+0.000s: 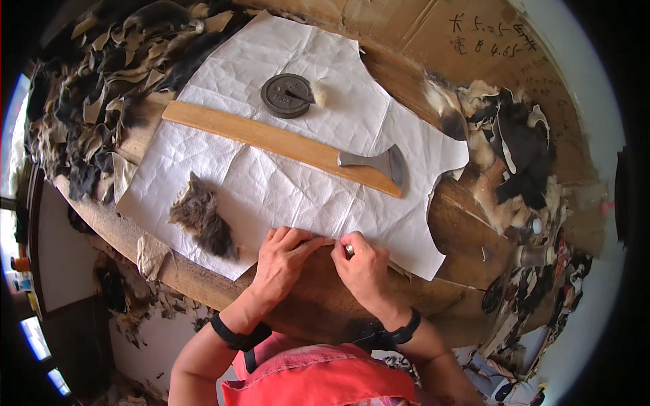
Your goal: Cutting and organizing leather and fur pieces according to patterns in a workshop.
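A large white sheet point(203, 162), creased and cut with curved edges, lies over the wooden work surface. My left hand point(279, 262) rests on its near edge, fingers out over the sheet and one finger stretched toward the right hand. Beside it, my right hand point(362, 267) is closed around a small tool with a rounded metal end point(349, 251); the rest of the tool is hidden. A grey-brown fur piece point(204, 220) lies left of my left hand. Beyond the hands, a wooden ruler point(271, 141) crosses the sheet, with a flared metal blade point(372, 162) on its right end.
A round dark iron weight point(284, 96) stands on the sheet, a pale fur tuft point(318, 93) beside it. Fur scraps point(101, 88) heap up at the far left; more pelts point(514, 142) lie at right. Cardboard point(433, 34) borders the back. Scraps point(128, 291) also lie below the surface.
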Demonstrator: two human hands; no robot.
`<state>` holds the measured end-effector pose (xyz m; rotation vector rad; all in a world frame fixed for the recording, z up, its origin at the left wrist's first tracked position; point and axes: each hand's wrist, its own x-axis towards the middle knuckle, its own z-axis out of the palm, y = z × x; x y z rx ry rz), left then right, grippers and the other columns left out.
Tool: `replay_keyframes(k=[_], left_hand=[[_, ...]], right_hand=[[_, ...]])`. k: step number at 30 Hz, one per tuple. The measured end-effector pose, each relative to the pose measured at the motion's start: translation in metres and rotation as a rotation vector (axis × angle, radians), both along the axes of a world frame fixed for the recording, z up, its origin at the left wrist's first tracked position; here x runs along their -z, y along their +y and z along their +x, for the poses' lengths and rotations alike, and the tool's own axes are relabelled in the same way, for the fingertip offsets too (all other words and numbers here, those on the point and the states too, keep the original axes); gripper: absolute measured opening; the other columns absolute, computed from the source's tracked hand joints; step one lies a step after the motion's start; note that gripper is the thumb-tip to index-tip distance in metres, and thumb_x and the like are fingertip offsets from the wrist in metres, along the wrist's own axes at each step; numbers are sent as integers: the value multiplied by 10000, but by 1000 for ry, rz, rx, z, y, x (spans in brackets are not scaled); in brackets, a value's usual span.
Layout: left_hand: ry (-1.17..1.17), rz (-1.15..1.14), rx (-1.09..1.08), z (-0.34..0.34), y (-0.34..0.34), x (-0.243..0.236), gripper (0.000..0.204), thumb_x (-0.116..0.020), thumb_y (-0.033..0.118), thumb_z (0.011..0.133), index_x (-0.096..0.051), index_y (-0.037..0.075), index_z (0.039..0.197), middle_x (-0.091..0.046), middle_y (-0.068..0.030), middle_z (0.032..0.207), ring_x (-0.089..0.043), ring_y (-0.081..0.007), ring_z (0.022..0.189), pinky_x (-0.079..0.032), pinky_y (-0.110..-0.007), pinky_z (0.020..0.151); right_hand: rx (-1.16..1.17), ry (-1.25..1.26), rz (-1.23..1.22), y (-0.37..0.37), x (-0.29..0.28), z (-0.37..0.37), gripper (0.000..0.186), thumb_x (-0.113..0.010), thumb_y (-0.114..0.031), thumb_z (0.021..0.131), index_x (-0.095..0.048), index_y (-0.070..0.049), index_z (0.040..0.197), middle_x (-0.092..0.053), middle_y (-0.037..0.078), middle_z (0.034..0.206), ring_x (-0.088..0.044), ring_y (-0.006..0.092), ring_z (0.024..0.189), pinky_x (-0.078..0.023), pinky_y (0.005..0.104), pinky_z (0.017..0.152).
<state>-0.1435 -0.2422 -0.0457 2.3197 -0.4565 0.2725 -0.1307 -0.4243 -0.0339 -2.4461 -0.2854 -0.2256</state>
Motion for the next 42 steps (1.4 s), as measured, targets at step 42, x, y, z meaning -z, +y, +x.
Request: replay_keyframes(k=[42], left_hand=[[232, 43, 8, 19, 166, -70, 51, -632, 38, 773, -605, 26, 815, -593, -130, 777, -632, -323, 701, -492, -406, 620]], right_hand=[[-323, 206, -268, -10, -50, 171, 488, -852, -200, 702, -684, 26, 1100, -603, 153, 883, -643, 308, 789, -531, 393, 714]])
